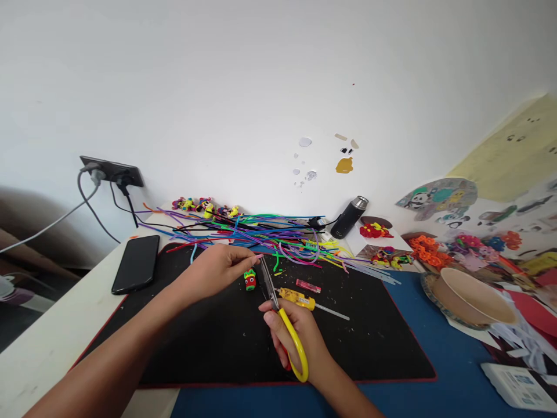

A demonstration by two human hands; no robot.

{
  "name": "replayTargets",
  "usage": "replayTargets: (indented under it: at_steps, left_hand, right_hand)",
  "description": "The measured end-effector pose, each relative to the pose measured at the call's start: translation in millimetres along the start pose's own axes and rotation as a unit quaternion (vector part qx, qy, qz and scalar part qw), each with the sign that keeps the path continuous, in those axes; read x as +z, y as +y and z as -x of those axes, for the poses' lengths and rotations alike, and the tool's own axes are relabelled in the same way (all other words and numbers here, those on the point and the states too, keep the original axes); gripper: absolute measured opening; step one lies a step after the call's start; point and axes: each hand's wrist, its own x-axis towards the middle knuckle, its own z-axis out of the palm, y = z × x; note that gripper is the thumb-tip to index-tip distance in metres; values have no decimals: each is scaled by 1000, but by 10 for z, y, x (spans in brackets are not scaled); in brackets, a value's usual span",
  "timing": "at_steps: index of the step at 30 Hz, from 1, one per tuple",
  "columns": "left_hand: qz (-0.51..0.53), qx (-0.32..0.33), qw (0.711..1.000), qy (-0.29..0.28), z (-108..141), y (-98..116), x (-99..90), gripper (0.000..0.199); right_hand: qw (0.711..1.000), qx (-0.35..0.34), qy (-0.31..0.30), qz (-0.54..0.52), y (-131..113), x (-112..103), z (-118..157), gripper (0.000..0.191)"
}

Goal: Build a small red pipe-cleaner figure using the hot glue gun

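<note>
My left hand [221, 268] is closed in a pinch above the black mat [195, 342], holding a short pink strip [260, 256], perhaps a piece of pipe cleaner. In my right hand [311, 337] is a pair of scissors [297, 348] with a yellow and a red handle, blades pointing away from me. The blade tips are at the pink strip by my left fingertips; whether they touch it I cannot tell. Just below my left fingers stands a small red and green figure [249, 281] with googly eyes. A yellow glue gun [296, 298] with a glue stick lies behind my right hand.
Many coloured pipe cleaners [261, 232] are heaped along the wall. A phone [136, 264] lies at left; a black flask [349, 217] leans at the back. A small pink object [308, 285] rests on the mat. At right are a bowl [472, 295] and orange crafts [429, 252].
</note>
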Motion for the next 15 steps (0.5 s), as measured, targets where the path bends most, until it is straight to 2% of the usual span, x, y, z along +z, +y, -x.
replayTargets:
  at_steps: [8,15]
  left_hand:
    - [27,13,999,25,12,-5,6,45]
    - [-4,0,1000,4,18,38,1,49]
  right_hand:
    - [1000,11,8,6,-23,-3,4,80]
    - [999,24,9,29,29,-18,-20,75]
